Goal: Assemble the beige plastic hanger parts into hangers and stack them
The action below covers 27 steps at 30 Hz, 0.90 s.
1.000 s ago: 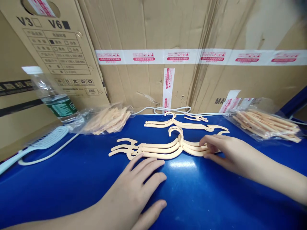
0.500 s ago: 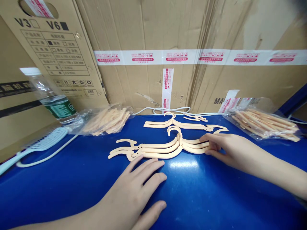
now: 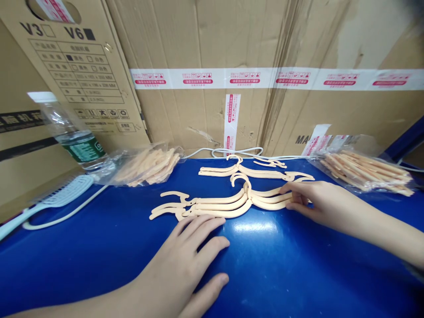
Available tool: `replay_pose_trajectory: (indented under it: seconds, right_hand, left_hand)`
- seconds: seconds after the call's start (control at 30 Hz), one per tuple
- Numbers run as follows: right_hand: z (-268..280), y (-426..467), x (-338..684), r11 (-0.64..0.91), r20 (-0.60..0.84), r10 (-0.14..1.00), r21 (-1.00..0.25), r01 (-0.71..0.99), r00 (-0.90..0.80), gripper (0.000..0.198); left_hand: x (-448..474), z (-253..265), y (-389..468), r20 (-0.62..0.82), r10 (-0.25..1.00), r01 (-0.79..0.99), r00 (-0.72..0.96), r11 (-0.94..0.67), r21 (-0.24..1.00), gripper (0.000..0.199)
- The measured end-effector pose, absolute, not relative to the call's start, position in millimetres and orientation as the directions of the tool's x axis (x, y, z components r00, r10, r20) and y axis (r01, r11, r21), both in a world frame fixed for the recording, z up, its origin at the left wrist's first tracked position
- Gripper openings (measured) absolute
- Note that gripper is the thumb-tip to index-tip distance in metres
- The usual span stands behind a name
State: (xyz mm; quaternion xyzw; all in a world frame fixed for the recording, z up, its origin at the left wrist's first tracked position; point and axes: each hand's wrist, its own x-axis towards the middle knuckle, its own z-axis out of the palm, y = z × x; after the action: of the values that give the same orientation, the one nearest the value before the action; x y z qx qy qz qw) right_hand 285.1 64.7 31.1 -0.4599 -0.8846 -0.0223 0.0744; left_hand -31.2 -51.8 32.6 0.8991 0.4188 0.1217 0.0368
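Observation:
Several beige folding hangers (image 3: pixel 225 207) lie side by side on the blue table, their hooks pointing away from me. My right hand (image 3: pixel 311 201) has its thumb and fingers closed around the right arms of these hangers, hiding their ends. Below their left arms, my left hand (image 3: pixel 195 251) rests with fingers spread, the fingertips at the edge of the nearest hanger. Nothing is held in it. Behind this group lie more beige hangers (image 3: pixel 261 173), and a few small loose hanger pieces (image 3: pixel 270 164) are at the back of the table.
Clear plastic bags of beige hanger parts lie at left (image 3: pixel 152 168) and right (image 3: pixel 367 172). A water bottle (image 3: pixel 81 145), a light blue hairbrush (image 3: pixel 71 192) and a white cable (image 3: pixel 82 207) are on the left. Cardboard boxes (image 3: pixel 198 44) stand behind the blue table (image 3: pixel 265 274).
My right hand has shifted slightly to the right along the hanger arms. My left hand's fingers have drawn a little closer together; the hangers have barely moved.

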Motion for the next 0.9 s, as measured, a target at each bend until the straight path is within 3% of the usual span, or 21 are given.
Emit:
replay_pose_trajectory:
  seconds: [0.37,0.57,0.7,0.9]
  right_hand:
    - [39.9,63.9,296.7,0.529,0.108,0.842,0.034,0.848,-0.529,0.022]
    - [37.5,63.6,294.0,0.734,0.159,0.675,-0.055,0.676,-0.720,0.059]
    - [33.6,61.9,290.2,0.733,0.094,0.680,-0.086,0.675,-0.727,0.050]
    - [37.5,64.8,291.1,0.748,0.116,0.663,-0.134,0.649,-0.740,0.037]
  left_hand:
    - [-30.6,33.0,-51.3,0.159,0.759,0.741,0.631,-0.651,0.164,0.034]
    - [-31.6,32.6,-51.2,0.143,0.758,0.743,0.636,-0.652,0.149,0.035]
    - [-32.5,32.0,-52.3,0.153,0.757,0.740,0.636,-0.653,0.159,0.035]
    - [-32.1,31.5,-50.5,0.178,0.756,0.736,0.630,-0.654,0.173,0.036]
